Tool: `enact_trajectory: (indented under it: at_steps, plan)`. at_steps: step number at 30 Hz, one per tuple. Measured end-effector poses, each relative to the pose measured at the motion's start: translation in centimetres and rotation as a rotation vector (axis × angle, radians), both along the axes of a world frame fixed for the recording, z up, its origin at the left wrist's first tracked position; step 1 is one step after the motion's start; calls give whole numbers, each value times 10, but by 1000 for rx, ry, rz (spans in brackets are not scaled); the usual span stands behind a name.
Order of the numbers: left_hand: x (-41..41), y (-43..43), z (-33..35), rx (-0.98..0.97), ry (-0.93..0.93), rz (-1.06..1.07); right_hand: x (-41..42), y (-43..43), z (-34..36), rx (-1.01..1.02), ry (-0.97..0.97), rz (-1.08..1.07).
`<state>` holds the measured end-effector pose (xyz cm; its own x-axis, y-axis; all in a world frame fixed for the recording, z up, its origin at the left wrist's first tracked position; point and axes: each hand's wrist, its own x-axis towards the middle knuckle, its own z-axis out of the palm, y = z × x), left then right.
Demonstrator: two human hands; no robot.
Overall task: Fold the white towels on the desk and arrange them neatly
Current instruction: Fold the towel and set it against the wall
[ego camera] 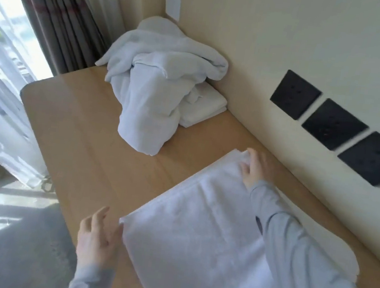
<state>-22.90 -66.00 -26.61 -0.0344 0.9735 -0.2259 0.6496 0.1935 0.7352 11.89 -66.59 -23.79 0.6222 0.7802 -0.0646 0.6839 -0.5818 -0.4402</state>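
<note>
Towel [197,229] is spread flat on desk [92,145]. Far corner is pinched by right hand [254,168]; near corner is touched by left hand [98,238], fingers spread, nothing clasped. Crumpled pile [158,86] is heaped on folded towel [203,111] near wall.

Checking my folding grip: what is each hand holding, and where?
Right hand pinches the flat towel's far corner. Left hand touches its near corner; a grip cannot be told.
</note>
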Motion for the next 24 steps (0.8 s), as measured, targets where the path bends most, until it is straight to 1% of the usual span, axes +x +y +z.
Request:
enact_trajectory:
  at_steps: [1, 2, 3, 5, 7, 13, 17, 18, 22, 24]
  plan:
    - [8, 1, -2, 138, 101, -58, -6, 0, -7, 60, -130, 80]
    - [19, 0, 1, 237, 164, -129, -11, 0, -12, 125, -239, 185]
    - [32, -2, 2, 289, 186, -210, -17, 0, -15, 172, -337, 302]
    - [57, -2, 7, 328, 232, -347, -27, 1, -22, 167, -448, 537]
    - [70, 0, 2, 328, 263, -435, -31, 4, -29, 114, -479, 690]
    - [65, 3, -17, 305, 208, -399, -11, 19, -30, 98, -485, 772]
    - [66, 11, -12, 345, 95, -335, -7, 23, -25, 89, -519, 830]
    - [64, 13, -11, 339, 94, -352, -4, 24, -24, 91, -533, 838]
    - [54, 29, -9, 261, 222, -472, 0, 26, -20, 64, -612, 896]
    - [49, 36, -12, 302, 160, -544, 1, 33, -14, 111, -646, 945]
